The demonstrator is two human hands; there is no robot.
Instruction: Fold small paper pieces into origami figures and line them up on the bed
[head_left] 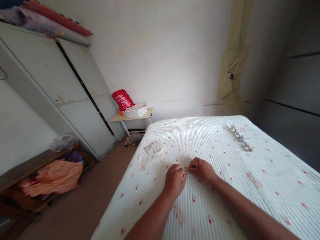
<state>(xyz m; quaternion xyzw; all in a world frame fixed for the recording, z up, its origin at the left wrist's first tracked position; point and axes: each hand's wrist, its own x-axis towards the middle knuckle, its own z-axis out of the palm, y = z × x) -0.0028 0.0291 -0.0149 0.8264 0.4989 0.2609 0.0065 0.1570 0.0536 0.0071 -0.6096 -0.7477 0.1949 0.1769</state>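
My left hand (175,179) and my right hand (203,169) are close together over the middle of the bed, fingers bent in a pinch. Between their fingertips is a small tan piece (186,169), mostly covered by the fingers and too small to name. Both hands appear to grip it. To the right, a row of several small grey and whitish spiky pieces (240,137) lies on the bed, blurred. Left of my hands are printed paper sheets (152,153), partly overlapping.
The bed (225,206) has a ribbed white cover with red dots. Beyond its far left corner stands a small table (147,113) with a red bag (123,99) and a white box (137,112). Grey cabinets (75,86) line the left; orange cloth (53,178) lies on a low wooden shelf.
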